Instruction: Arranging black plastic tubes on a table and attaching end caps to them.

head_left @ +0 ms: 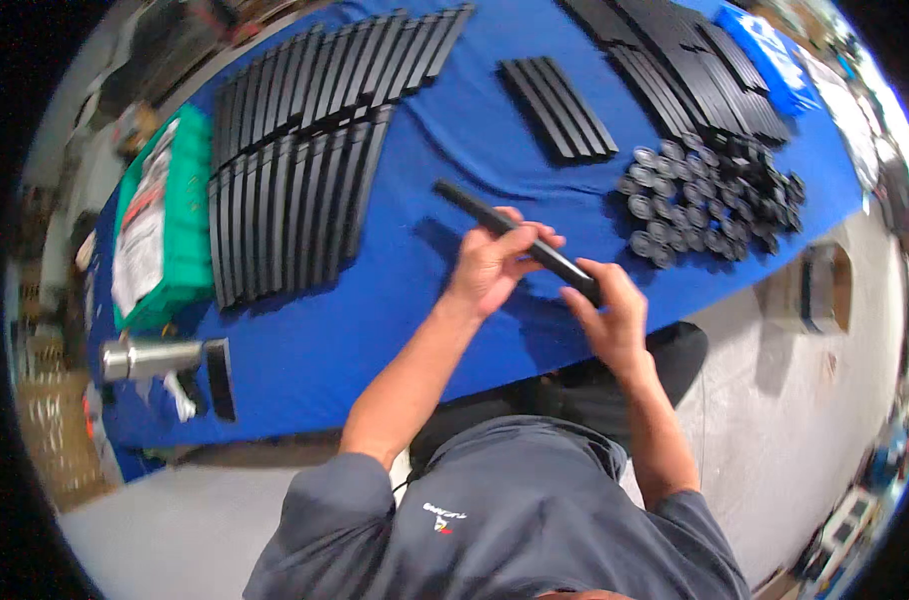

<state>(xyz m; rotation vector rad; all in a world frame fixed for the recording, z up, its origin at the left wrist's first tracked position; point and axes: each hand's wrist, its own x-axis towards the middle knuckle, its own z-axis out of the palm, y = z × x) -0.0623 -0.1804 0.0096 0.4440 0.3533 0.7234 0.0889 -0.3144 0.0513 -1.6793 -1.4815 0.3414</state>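
Note:
A long black tube (467, 204) is held slantwise above the blue cloth, its far end pointing up and left. My left hand (493, 264) grips it around the middle, fingers wrapped over it. My right hand (612, 312) closes on its near end, thumb below and fingers on top; what is at that end is partly hidden by the fingers. Beyond my hands a small row of black tubes (558, 108) lies side by side. To the right of my right hand sits a pile of round black caps (680, 205).
Rows of black tubes (285, 215) cover the table's left; more black bars (675, 60) lie far right by a blue package (765, 55). A green crate (190, 215) and a metal flask (150, 360) stand at the left edge. A cardboard box (825, 288) is on the floor.

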